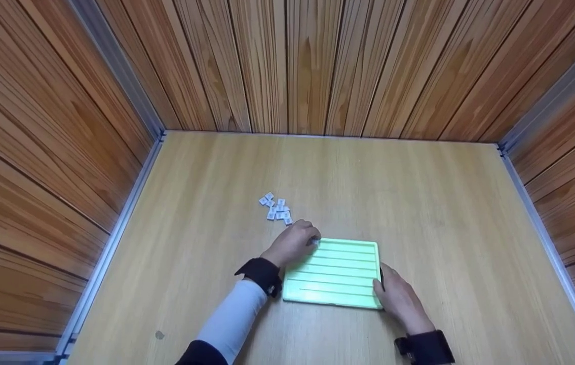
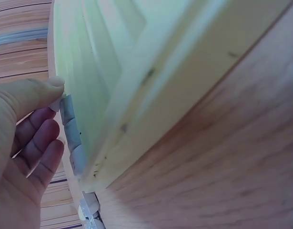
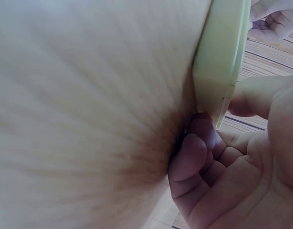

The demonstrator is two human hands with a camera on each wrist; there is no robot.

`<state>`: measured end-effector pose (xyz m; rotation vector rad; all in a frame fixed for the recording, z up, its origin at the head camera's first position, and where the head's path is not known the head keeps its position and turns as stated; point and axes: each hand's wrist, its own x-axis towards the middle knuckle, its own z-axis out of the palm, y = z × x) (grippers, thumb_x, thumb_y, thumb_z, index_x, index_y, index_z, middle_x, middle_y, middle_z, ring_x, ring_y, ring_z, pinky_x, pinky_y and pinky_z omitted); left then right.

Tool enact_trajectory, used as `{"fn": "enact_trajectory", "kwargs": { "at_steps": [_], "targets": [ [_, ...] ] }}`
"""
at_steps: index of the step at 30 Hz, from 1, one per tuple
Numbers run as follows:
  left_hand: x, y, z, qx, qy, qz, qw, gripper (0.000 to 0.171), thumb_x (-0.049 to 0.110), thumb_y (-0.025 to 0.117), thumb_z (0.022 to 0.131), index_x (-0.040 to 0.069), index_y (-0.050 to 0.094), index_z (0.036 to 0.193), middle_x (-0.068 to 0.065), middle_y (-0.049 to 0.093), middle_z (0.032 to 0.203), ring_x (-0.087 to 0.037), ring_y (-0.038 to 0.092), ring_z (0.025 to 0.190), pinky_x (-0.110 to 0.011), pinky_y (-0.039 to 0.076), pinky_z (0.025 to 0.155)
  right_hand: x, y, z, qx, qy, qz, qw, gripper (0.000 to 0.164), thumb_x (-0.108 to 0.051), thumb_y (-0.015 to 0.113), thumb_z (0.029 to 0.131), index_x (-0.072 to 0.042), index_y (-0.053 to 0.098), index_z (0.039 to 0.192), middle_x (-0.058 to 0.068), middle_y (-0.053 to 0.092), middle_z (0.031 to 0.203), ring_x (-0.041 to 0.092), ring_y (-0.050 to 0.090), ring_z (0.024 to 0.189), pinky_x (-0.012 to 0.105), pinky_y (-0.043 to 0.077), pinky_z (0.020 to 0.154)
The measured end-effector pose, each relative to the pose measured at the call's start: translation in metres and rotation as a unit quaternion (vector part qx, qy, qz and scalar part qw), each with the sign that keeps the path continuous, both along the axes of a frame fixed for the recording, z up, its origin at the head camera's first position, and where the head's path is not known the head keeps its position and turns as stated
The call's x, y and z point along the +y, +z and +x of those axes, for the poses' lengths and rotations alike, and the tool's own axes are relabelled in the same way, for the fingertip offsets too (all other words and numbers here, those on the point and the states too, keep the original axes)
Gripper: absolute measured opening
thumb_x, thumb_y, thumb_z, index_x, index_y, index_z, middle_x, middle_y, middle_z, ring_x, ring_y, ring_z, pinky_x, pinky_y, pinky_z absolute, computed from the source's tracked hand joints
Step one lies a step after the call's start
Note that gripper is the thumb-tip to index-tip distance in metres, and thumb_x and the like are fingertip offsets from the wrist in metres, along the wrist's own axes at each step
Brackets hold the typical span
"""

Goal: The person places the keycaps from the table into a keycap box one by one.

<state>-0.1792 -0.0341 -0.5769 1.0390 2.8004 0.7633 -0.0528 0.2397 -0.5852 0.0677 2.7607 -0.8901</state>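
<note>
A light green ridged tray (image 1: 338, 278) lies flat on the wooden table, slightly tilted in the head view. At its far left corner my left hand (image 1: 295, 244) pinches a small white tile (image 2: 55, 105) between thumb and forefinger, the other fingers loosely bent. Just below that tile in the left wrist view, several pale tiles (image 2: 72, 136) stand in a row along the tray's edge groove. My right hand (image 1: 401, 299) grips the tray's right side near the front corner, thumb on the rim and fingers curled against the side wall (image 3: 215, 71).
Several loose white tiles (image 1: 278, 209) lie in a cluster beyond and left of the tray, close to the left hand. Wood-panelled walls (image 1: 307, 66) with grey metal edging (image 1: 130, 203) bound the table (image 1: 444, 213) at the back and sides.
</note>
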Motion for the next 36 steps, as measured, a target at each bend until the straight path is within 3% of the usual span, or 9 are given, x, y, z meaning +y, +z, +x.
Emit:
{"fn": "enact_trajectory", "kwargs": {
  "at_steps": [8, 15, 28, 36],
  "targets": [
    [0.0004, -0.0025, -0.0005, 0.033, -0.015, -0.007, 0.9993, 0.011, 0.011, 0.076, 0.089, 0.009, 0.077, 0.100, -0.002, 0.070, 0.093, -0.018, 0.059, 0.090, -0.028, 0.048, 0.078, -0.0013, 0.0000, -0.0012, -0.013, -0.003, 0.003, 1.000, 0.055, -0.014, 0.048, 0.103, 0.007, 0.033, 0.153, 0.033, 0.044, 0.148, 0.050, 0.042, 0.137, 0.061, 0.037, 0.109],
    [0.0007, -0.0023, -0.0001, 0.013, -0.012, 0.000, 0.9998, 0.013, 0.009, 0.076, 0.089, 0.009, 0.077, 0.102, -0.002, 0.069, 0.094, -0.018, 0.058, 0.090, -0.027, 0.047, 0.077, -0.0013, 0.0003, -0.0009, -0.023, -0.009, 0.006, 1.000, 0.056, -0.014, 0.048, 0.104, 0.005, 0.032, 0.153, 0.033, 0.042, 0.149, 0.049, 0.040, 0.138, 0.061, 0.035, 0.110],
    [0.0015, 0.0005, 0.0002, 0.014, -0.020, -0.027, 0.9993, 0.018, 0.013, 0.080, 0.087, 0.011, 0.078, 0.105, -0.001, 0.069, 0.097, -0.017, 0.056, 0.090, -0.028, 0.046, 0.077, -0.0007, -0.0002, -0.0016, -0.019, -0.010, 0.002, 1.000, 0.055, -0.014, 0.048, 0.103, 0.006, 0.033, 0.153, 0.033, 0.044, 0.147, 0.049, 0.041, 0.138, 0.061, 0.036, 0.110],
    [0.0001, -0.0022, 0.0007, 0.070, -0.032, -0.018, 0.9969, 0.011, 0.012, 0.080, 0.085, 0.013, 0.078, 0.096, 0.001, 0.068, 0.091, -0.017, 0.057, 0.085, -0.026, 0.044, 0.071, -0.0004, 0.0009, -0.0004, -0.019, -0.008, -0.004, 1.000, 0.055, -0.014, 0.048, 0.104, 0.006, 0.033, 0.153, 0.033, 0.044, 0.148, 0.049, 0.040, 0.138, 0.060, 0.035, 0.111]
  ]
}}
